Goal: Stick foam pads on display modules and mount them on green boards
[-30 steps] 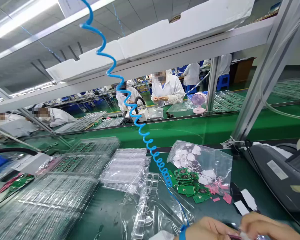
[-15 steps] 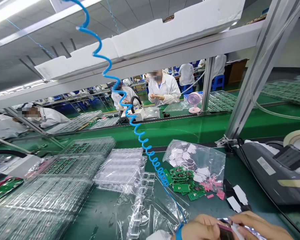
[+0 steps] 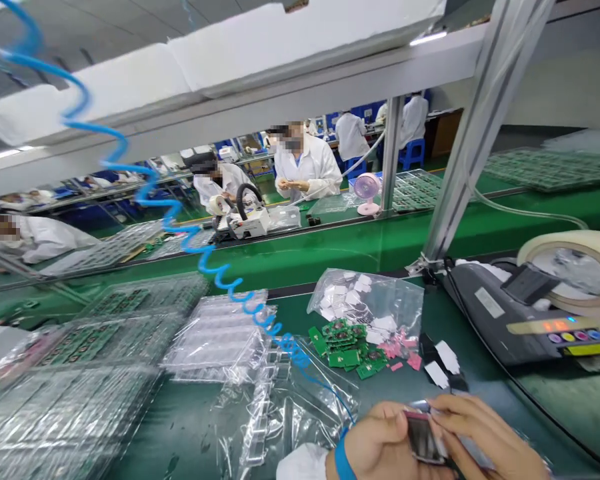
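At the bottom right of the frame the left hand and the right hand meet over a small flat rectangular piece with a dark glossy face and a pinkish rim; the left hand's fingers curl round its left edge and the right hand's fingers pinch its upper right side, so both hands are closed on it, just above the dark green tabletop. A blue wrist strap circles the left wrist below a white sleeve, and a thin blue coiled cord runs from it in springy loops toward the upper left of the frame (blurred there). Just above the hands, at centre frame, lies a loose heap of small green circuit boards with a few pink slips at its right edge, partly under a crinkled clear plastic bag holding small white squares. Right of the heap sit 2 white labels on black backing. Left of centre are stacks of clear moulded plastic trays, ribbed and shiny, some wrapped in film. At the right edge stands a grey tape dispenser with coloured buttons and a large pale roll of tape. Beyond a green conveyor belt, people in white coats sit at other benches, near a small pink fan.
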Tool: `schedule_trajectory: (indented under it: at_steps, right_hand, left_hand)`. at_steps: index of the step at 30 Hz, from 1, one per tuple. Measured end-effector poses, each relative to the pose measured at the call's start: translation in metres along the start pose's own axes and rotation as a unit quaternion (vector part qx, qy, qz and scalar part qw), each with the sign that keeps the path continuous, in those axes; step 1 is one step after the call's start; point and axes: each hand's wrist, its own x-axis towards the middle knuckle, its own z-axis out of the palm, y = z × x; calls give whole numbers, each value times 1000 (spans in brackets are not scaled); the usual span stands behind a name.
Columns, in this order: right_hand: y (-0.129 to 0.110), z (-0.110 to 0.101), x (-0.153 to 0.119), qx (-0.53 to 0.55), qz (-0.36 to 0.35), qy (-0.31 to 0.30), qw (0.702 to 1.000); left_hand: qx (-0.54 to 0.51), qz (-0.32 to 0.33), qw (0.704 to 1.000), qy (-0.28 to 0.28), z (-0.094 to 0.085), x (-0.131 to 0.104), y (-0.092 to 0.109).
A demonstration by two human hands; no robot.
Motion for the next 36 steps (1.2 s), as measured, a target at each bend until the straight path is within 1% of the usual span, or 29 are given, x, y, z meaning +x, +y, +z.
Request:
schedule_trajectory:
  at_steps: [2, 4, 5, 7, 11, 14, 16, 18, 20, 22, 23, 25, 29, 32, 36]
  right_hand:
    - [-7, 1, 1, 16, 43, 13, 999]
    - [-12, 2, 6, 36, 92, 23, 995]
    - [-14, 1, 8, 47, 104, 26, 993]
    - [-15, 0, 13, 66, 98, 29, 993]
    - [-16, -2, 12, 77, 56, 54, 994]
    - [-18, 0, 7, 57, 59, 70, 994]
    - [-19, 0, 7, 56, 78, 81, 992]
    - [-20, 0, 8, 70, 116, 86, 987]
    - [-20, -1, 12, 87, 160, 76, 980]
    - [-20, -3, 16, 101, 179, 67, 976]
    - [-20, -4, 17, 104, 171, 68, 977]
    - [-20, -5, 19, 92, 133, 82, 983]
    - [-22, -4, 16, 11, 62, 97, 993]
    - [-22, -2, 13, -25, 44, 88, 995]
    - [-22, 2, 11, -23, 36, 67, 997]
  left_hand:
    - [-17, 11, 1000, 6, 2, 0, 0]
    - [-30, 15, 999, -1, 3, 0, 0]
    - [-35, 13, 999, -5, 2, 0, 0]
    - [-44, 5, 999, -8, 1, 1, 0]
    - [-64, 7, 998, -11, 1, 3, -1]
    - [-67, 13, 997, -23, 4, 3, -1]
    - [-61, 17, 997, -33, 7, 4, 0]
    - [-48, 21, 998, -40, 10, 4, 2]
    - [-26, 26, 998, -42, 12, 4, 4]
    - [-3, 30, 999, -42, 13, 4, 4]
    - [6, 32, 998, -45, 13, 4, 5]
    - [19, 41, 998, -47, 14, 5, 4]
    - [49, 66, 996, -23, 16, 6, 4]
    - [65, 76, 995, -7, 16, 6, 3]
    - [62, 85, 994, 3, 13, 6, 3]
